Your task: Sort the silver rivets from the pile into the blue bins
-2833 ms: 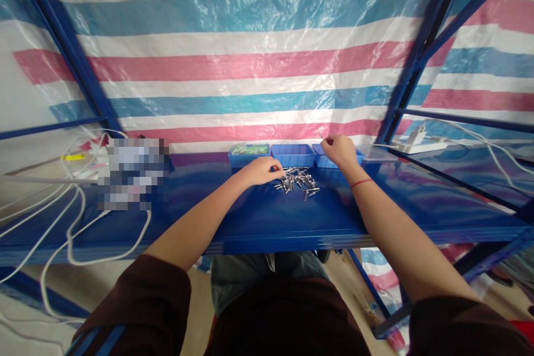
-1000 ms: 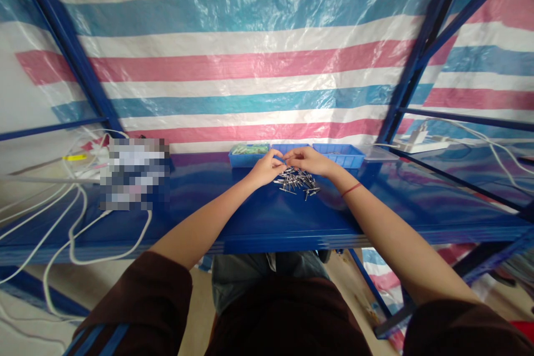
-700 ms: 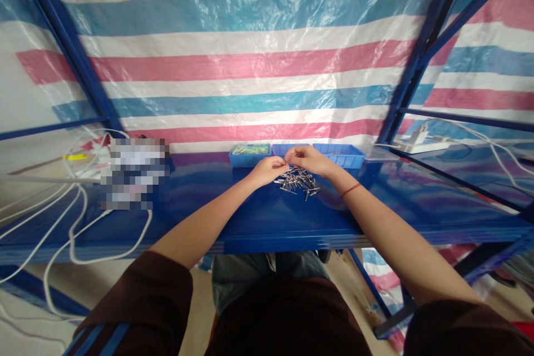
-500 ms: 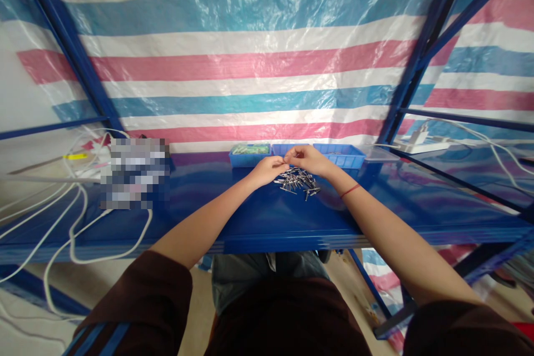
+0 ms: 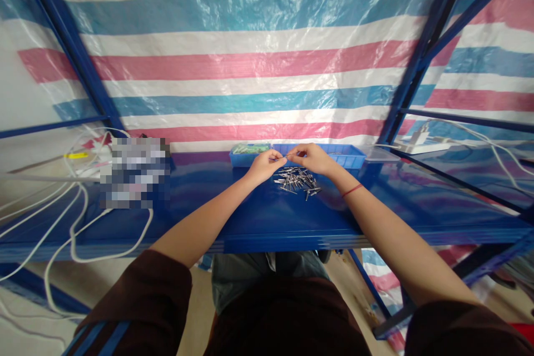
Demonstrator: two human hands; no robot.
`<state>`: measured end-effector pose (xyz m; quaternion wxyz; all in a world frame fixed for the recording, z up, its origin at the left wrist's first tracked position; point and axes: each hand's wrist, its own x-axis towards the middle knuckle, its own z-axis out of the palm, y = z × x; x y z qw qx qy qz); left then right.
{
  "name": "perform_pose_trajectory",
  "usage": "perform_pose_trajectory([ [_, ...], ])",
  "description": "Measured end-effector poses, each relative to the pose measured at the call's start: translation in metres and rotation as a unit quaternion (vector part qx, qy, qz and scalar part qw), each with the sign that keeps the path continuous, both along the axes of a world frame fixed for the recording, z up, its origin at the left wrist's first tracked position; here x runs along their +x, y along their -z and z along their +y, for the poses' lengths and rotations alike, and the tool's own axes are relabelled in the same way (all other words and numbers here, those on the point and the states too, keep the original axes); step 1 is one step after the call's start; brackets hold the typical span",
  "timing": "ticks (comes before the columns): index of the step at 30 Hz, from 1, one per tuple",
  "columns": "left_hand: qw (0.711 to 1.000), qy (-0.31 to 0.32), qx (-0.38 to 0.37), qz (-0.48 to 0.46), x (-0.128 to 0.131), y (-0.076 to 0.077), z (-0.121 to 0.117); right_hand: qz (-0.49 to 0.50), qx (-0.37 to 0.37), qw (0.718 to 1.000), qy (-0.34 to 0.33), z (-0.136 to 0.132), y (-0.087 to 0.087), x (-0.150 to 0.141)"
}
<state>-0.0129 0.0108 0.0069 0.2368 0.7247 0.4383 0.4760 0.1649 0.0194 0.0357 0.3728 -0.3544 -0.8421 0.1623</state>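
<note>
Fingertips nearly meeting, my two hands hover over the far side of a pile of thin metal pin-like pieces (image 5: 297, 179), possibly rivets. My left hand (image 5: 267, 164) pinches what looks like one such thin piece, mostly covered by the fingers. My right hand (image 5: 311, 158) is closed in a pinch beside it; whatever sits between its fingertips is too small to make out. Behind the hands, a blue bin (image 5: 238, 161) holds green-and-white items. Another blue bin (image 5: 350, 159) to the right has a few small pieces inside, and a middle bin is partly covered by my hands.
The pile lies on a blue metal tabletop (image 5: 267, 217). White cables (image 5: 79, 222) and a blurred-out object (image 5: 136, 172) occupy the left. A clear lid-like sheet (image 5: 381, 153) and a white power strip (image 5: 421, 143) are at right. Blue frame posts (image 5: 411, 72) and striped sheeting (image 5: 250, 61) enclose the back.
My fingertips have drawn slightly apart and a little upward, leaving more of the pile in view. The right hand has shifted slightly right. The bins and pile look the same.
</note>
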Motion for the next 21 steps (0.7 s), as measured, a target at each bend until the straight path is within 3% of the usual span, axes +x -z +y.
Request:
perform_pose_trajectory([
  [4, 0.997, -0.01, 0.002, 0.076, 0.0, -0.002, -0.006, -0.072, -0.006, 0.997, 0.037, 0.002, -0.006, 0.011],
  [7, 0.982, 0.031, 0.047, 0.179, 0.0, -0.004, -0.014, -0.069, 0.044, 0.978, 0.192, 0.006, -0.014, 0.031],
  [9, 0.968, 0.073, 0.065, 0.232, 0.0, -0.006, -0.02, -0.081, 0.07, 0.946, 0.307, 0.01, -0.016, 0.049],
  [12, 0.941, 0.109, 0.05, 0.315, 0.002, -0.008, -0.027, -0.123, 0.04, 0.898, 0.42, 0.018, -0.01, 0.074],
  [16, 0.91, 0.117, 0.044, 0.396, 0.005, -0.007, -0.029, -0.164, 0.036, 0.877, 0.45, 0.025, 0.002, 0.088],
  [21, 0.909, 0.121, 0.093, 0.388, 0.005, -0.001, -0.023, -0.136, 0.076, 0.907, 0.391, 0.027, 0.003, 0.079],
])
